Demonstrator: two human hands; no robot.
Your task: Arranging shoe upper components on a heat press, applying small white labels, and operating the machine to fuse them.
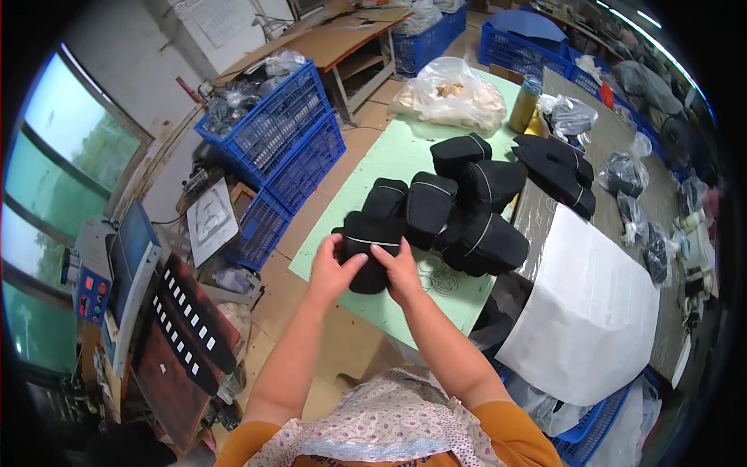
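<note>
My left hand [333, 268] and my right hand [400, 271] grip a bundle of black fabric pieces [375, 227] from both sides at the near edge of the green tabletop. A thin pale band runs across this bundle, and both thumbs lie close beneath it. The fingers behind the bundle are mostly hidden. Just beyond stand several similar black bundles [430, 208], each with a pale band round it. Beside my right hand, a loose heap of thin pale bands [440, 280] lies on the green tabletop [354, 307].
A clear plastic bag [451, 93] and a capped bottle [525, 105] stand at the table's far end. More black pieces [556, 167] lie to the right, near a white sheet [583, 303]. Blue crates [268, 128] are stacked left, behind a machine with a control box [93, 296].
</note>
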